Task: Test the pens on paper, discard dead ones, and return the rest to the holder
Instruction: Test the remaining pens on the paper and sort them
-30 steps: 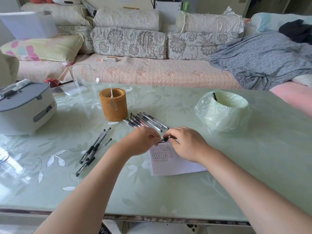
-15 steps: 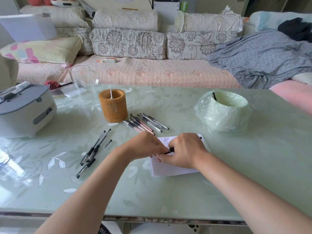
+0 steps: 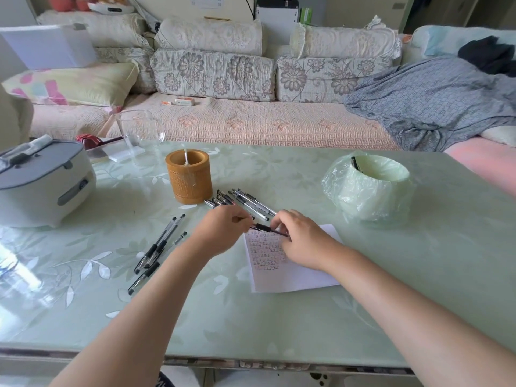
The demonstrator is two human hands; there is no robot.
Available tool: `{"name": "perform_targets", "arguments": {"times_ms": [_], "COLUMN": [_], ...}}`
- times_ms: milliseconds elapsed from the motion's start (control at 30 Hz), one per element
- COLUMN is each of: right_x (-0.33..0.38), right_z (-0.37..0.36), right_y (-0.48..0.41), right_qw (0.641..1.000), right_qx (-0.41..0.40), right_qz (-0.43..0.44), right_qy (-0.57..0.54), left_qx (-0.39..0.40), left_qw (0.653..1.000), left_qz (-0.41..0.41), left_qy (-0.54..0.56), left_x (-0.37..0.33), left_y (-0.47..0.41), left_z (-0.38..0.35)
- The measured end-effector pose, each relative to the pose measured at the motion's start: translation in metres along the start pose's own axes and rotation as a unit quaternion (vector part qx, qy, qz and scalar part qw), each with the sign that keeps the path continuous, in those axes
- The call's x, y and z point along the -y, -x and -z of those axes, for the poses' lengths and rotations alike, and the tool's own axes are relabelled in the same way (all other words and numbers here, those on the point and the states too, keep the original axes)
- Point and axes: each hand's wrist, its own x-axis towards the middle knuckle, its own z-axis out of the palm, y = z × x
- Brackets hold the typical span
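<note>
Both hands hold one black pen (image 3: 266, 228) just above the top edge of the white paper (image 3: 296, 276), which carries rows of scribbles. My left hand (image 3: 223, 229) pinches the pen's left end; I cannot tell whether that piece is the cap. My right hand (image 3: 303, 241) grips the other end, fingers curled over the paper. The brown round holder (image 3: 188, 178) stands behind, with several pens (image 3: 248, 203) lying to its right. More pens (image 3: 157, 248) lie to the left. A bin lined with a green bag (image 3: 368, 191) sits at the right, one dark pen inside.
A grey-lidded white appliance (image 3: 42, 188) stands at the table's left edge. A glass jug (image 3: 139, 138) and a red item are behind the holder. The glass table top (image 3: 251, 325) reaches the near edge, and a sofa with cushions runs behind.
Both hands have moved from the middle of the paper up to its top edge and drawn slightly apart, so the pen now shows between them.
</note>
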Motion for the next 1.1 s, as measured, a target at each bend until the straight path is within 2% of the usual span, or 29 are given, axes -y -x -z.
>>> {"name": "perform_targets", "arguments": {"times_ms": [100,167,333,433,600,700,867,1100], "right_x": [-0.003,-0.004,-0.007,-0.01,-0.019,-0.025,-0.035,-0.032], "right_z": [0.001,0.002,0.001,-0.002,-0.01,-0.016,-0.028,-0.029], "right_y": [-0.008,-0.014,-0.028,-0.04,-0.059,-0.067,-0.079,-0.078], "right_qw": [1.0,0.999,0.991,0.982,0.975,0.973,0.981,0.989], "right_qx": [-0.01,-0.022,-0.107,-0.158,-0.189,-0.192,-0.145,-0.075], "right_qz": [-0.006,-0.013,-0.063,-0.085,-0.091,-0.098,-0.096,-0.053], "right_qy": [0.013,0.024,0.048,0.061,0.074,0.082,0.091,0.114], "left_qx": [-0.029,-0.051,-0.086,-0.077,-0.054,-0.04,-0.016,-0.032], "left_qw": [0.999,0.995,0.952,0.925,0.927,0.942,0.96,0.98], "left_qz": [-0.011,-0.004,0.052,0.094,0.116,0.103,0.041,0.0], "left_qy": [-0.022,-0.09,-0.288,-0.361,-0.353,-0.317,-0.278,-0.198], "left_x": [0.014,0.028,0.058,0.062,0.064,0.061,0.051,0.037], "left_y": [0.004,0.007,0.013,0.018,0.016,0.012,0.009,0.008], "left_z": [0.007,0.011,0.022,0.026,0.028,0.025,0.016,0.015]}}
